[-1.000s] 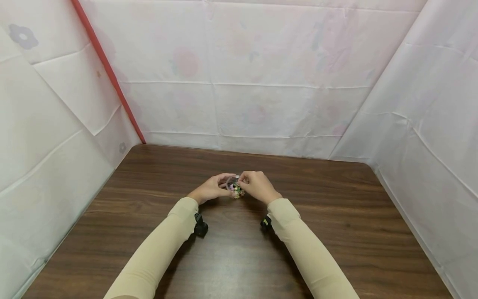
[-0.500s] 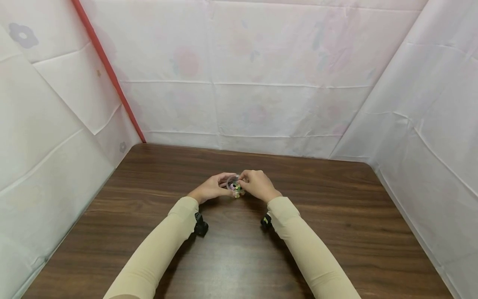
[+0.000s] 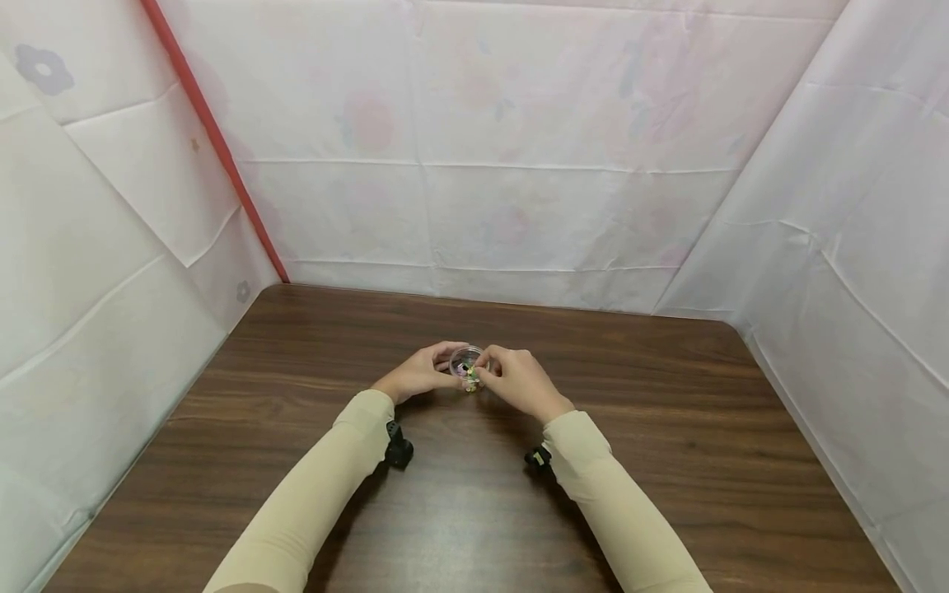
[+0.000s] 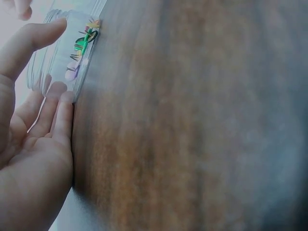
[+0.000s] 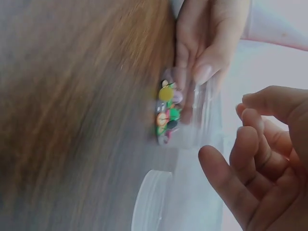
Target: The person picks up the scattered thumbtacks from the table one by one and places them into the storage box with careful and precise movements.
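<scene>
A clear round jar (image 3: pixel 451 368) stands upright on the wooden table. Small colourful charm-like pieces (image 5: pixel 172 114), in yellow, green, pink and black, lie in its bottom. My left hand (image 3: pixel 421 375) holds the jar from the left, its thumb on the near side and its fingers round the far side. At the mouth's right side is my right hand (image 3: pixel 519 379), thumb and index tips close together, the other fingers loosely bent. In the right wrist view its fingers (image 5: pixel 244 137) hover off the rim, and nothing shows between them. A clear round lid (image 5: pixel 151 202) lies on the table beside the jar.
The dark wood-grain table (image 3: pixel 445 511) extends on all sides of the hands. Pale patterned sheets (image 3: pixel 474 206) hang behind it and along both sides. A red strip (image 3: pixel 215 140) runs down the back left corner. A small black camera (image 3: pixel 399 449) sits under the left wrist.
My right hand has shifted slightly right and toward me, its wrist lower, and more of the jar's mouth shows. My left hand and the jar stay in place.
</scene>
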Available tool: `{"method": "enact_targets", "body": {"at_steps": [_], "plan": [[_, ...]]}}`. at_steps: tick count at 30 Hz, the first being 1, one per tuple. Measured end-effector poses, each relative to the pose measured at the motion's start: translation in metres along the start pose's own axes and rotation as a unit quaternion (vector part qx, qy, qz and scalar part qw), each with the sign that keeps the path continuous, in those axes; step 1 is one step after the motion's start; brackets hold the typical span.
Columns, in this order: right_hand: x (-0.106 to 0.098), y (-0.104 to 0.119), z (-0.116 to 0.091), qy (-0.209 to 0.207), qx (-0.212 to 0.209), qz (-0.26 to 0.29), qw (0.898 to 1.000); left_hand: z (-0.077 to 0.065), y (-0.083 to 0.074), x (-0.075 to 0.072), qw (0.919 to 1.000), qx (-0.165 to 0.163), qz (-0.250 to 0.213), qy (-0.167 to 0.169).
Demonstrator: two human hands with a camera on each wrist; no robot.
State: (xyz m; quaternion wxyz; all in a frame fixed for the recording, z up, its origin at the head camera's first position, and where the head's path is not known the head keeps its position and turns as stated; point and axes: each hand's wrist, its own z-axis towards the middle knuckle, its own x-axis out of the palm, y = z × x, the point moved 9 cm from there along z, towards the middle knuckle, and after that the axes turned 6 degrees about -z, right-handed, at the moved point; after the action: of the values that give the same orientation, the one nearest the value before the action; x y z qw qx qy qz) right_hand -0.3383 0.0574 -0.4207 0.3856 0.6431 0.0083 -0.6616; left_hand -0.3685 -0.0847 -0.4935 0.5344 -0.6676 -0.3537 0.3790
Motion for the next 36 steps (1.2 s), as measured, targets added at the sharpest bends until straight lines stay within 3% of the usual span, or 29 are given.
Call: {"method": "enact_targets", "body": {"at_steps": [6,23,36], "plan": [[-0.002,0.007,-0.013,0.003,-0.015,-0.011,1.000,0.001,0.000,0.000,0.9999,0.011,0.012,0.003],[0.015,0.002,-0.038,0.052,-0.026,-0.006,0.998,0.000,-0.002,0.003,0.9992,0.035,0.018,0.010],[0.019,-0.010,-0.050,0.066,-0.013,-0.007,0.998,-0.006,0.000,-0.013,0.9989,0.014,0.016,-0.043]]}}
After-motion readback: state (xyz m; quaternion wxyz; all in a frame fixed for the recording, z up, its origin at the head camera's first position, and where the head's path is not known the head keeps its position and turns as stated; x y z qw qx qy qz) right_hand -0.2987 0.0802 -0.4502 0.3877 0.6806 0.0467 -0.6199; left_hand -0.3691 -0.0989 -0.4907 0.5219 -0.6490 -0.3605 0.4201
